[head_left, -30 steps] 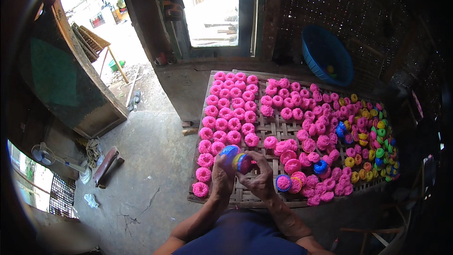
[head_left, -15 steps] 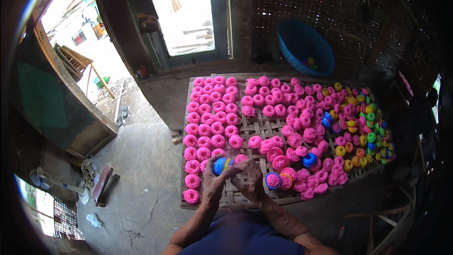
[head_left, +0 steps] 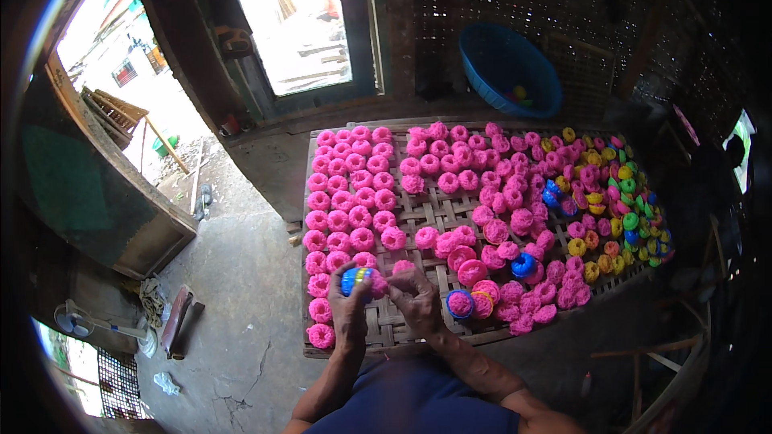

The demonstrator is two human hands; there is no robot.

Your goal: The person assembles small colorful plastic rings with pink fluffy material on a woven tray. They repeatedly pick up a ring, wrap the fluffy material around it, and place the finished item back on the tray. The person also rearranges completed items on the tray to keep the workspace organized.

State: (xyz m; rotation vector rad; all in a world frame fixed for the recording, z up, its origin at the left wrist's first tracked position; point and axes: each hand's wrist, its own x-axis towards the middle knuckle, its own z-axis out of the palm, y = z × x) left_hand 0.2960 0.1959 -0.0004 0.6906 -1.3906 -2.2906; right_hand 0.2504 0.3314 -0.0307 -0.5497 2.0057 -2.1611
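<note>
One yellow-banded blue ball [head_left: 352,280], any lettering indistinct, in left fingers' [head_left: 337,288] grip, right fingers' [head_left: 403,292] hold unclear

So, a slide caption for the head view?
Left hand grips a blue, yellow and pink piece, right hand at its pink end, above a woven tray with pink rings.

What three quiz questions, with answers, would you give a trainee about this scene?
1. Which hand is wrapped around the blue, yellow and pink piece?
2. True or false: the fan stands to the left of the woven table.
3. Fill in the colour: the large tub past the table's far edge is ____.

Key: 1. The left hand. 2. True. 3. Blue.
</note>
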